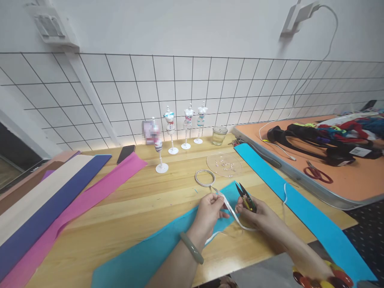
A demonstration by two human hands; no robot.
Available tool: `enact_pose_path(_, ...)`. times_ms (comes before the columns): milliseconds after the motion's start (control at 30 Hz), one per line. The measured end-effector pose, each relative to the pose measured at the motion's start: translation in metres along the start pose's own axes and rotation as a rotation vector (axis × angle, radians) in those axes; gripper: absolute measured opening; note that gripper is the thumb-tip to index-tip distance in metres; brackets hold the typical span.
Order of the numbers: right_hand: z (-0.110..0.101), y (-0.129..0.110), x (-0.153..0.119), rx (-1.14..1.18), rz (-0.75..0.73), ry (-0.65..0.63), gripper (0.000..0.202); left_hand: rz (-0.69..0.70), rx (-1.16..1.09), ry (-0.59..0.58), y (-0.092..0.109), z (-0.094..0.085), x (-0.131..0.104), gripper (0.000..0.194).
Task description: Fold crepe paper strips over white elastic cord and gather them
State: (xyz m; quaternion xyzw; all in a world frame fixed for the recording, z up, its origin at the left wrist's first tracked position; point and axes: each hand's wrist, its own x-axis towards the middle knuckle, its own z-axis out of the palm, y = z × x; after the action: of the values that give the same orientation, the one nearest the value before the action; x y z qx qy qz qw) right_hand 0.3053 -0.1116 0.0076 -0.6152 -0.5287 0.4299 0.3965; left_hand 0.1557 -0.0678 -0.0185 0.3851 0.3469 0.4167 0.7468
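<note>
Between the thumb and fingers of my left hand [211, 210] is pinched a narrow white ribbon [229, 207]. It runs from the hand down to the right, towards my right wrist. My right hand [255, 208] grips a pair of thread snips [246, 197], black blades pointing up and away and slightly apart. Under my left hand lies a turquoise fabric strip [144, 246]. Just beyond the hands, a ribbon roll [205, 178] rests flat on the wood, near the upper end of the white ribbon. A loose ribbon piece [214, 237] shows beside my left wrist.
Miniature dress forms [171, 130] and a glass [219, 136] stand at the back, behind a clear dish [223, 165] of small beads. Pink fabric [102, 184] and a phone [126, 154] lie left. A blue strip [279, 184] and an orange-lined tray [300, 156] with red-handled scissors [318, 173] flank the right.
</note>
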Motion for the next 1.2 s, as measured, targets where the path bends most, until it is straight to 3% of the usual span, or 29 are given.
enact_pose_path(200,0.003,-0.004,-0.008,-0.032,0.023,-0.081,0.025,-0.005,0.032,0.030,0.000,0.001,0.000,0.034)
enact_pose_path(467,-0.002,-0.001,-0.009,-0.049,0.009,-0.058,0.023,-0.014,-0.002,0.023,0.002,0.002,-0.001,0.029)
enact_pose_path(733,0.000,0.001,-0.009,-0.050,0.005,-0.095,0.027,-0.076,-0.099,-0.065,0.005,0.002,-0.004,0.030)
enact_pose_path(1000,-0.001,0.005,-0.012,-0.042,0.021,-0.016,0.031,-0.069,-0.114,-0.081,0.005,0.002,-0.005,0.032)
enact_pose_path(1067,-0.005,0.003,-0.015,-0.040,0.044,0.038,0.032,-0.062,-0.121,-0.083,0.003,0.001,-0.005,0.032)
enact_pose_path(1200,-0.012,0.005,-0.019,-0.130,-0.047,0.172,0.030,-0.079,-0.119,-0.070,0.002,0.000,-0.004,0.034)
